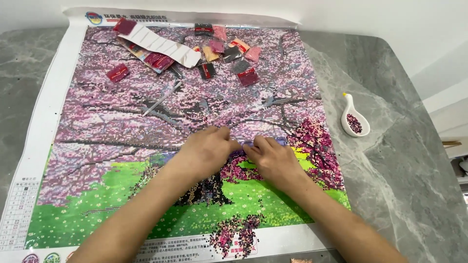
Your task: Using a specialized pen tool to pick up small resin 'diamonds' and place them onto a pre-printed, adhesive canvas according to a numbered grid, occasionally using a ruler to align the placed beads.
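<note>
My 2 hands, left [207, 148] and right [273, 158], meet mid-canvas [146, 122], fingers curled. Whether they pinch anything, I cannot tell. A white tray [354, 117] sits right of the canvas.

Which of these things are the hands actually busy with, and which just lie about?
In use:
left hand
right hand
bead canvas, pressed by both hands

Lying about:
bead packets
white paper strip
pen tool
white bead tray
grey table

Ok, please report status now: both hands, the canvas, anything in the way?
Left hand and right hand pinching together on pink blossom-tree bead canvas. Small bead bags lie far off.
</note>
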